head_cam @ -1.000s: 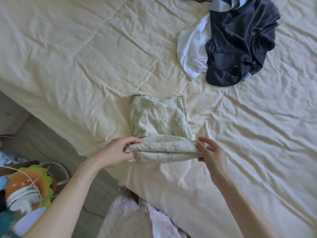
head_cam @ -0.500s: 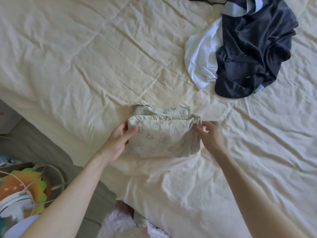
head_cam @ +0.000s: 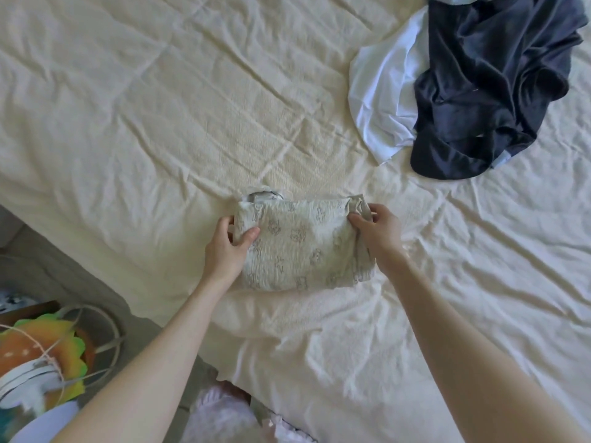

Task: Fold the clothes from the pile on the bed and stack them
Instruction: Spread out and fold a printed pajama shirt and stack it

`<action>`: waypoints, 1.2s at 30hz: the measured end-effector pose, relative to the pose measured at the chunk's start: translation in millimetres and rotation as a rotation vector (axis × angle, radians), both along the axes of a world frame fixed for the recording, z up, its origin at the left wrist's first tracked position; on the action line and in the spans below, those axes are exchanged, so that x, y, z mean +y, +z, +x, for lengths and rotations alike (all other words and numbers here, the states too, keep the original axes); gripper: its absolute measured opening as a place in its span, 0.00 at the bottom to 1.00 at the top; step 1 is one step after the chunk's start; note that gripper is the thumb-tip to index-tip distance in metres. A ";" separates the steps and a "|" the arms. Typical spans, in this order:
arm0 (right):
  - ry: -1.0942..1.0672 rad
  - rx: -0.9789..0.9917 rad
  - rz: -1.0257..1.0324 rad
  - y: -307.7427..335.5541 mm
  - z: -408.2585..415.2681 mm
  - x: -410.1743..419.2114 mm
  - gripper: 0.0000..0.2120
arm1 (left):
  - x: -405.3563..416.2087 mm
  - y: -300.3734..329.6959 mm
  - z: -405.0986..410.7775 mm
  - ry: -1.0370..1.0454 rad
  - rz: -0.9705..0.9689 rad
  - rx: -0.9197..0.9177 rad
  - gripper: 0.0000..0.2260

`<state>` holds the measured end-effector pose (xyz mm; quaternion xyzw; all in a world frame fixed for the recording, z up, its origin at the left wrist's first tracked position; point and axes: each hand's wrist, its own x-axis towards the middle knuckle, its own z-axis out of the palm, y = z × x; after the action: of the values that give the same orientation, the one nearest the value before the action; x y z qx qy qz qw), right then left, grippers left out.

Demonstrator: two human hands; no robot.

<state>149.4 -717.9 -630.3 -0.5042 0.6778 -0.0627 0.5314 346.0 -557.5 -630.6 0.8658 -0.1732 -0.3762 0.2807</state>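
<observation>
While pile (head_cam: 473,87) crops off, hands grip garment (head_cam: 300,247).

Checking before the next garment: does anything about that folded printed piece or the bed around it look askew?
Slightly. The folded printed garment has a bunched flap poking out past its far left corner, so that edge is not flush. Both hands, left and right, grip its ends. Nothing else stands out.

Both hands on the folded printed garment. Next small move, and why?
Probably let go and press it flat. The printed garment lies doubled on the bed sheet, left hand and right hand pinching its far corners. The navy garment and white garment wait unfolded.
</observation>
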 end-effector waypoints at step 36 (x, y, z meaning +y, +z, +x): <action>0.048 -0.262 0.253 197.5 -111.7 95.0 0.08 | 90.9 192.7 -29.5 0.077 -0.117 0.752 0.19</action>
<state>37.7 -622.9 -432.7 -0.4369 0.5931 -0.0290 0.6757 316.5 -466.6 -437.9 0.6559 -0.0466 -0.6461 0.3875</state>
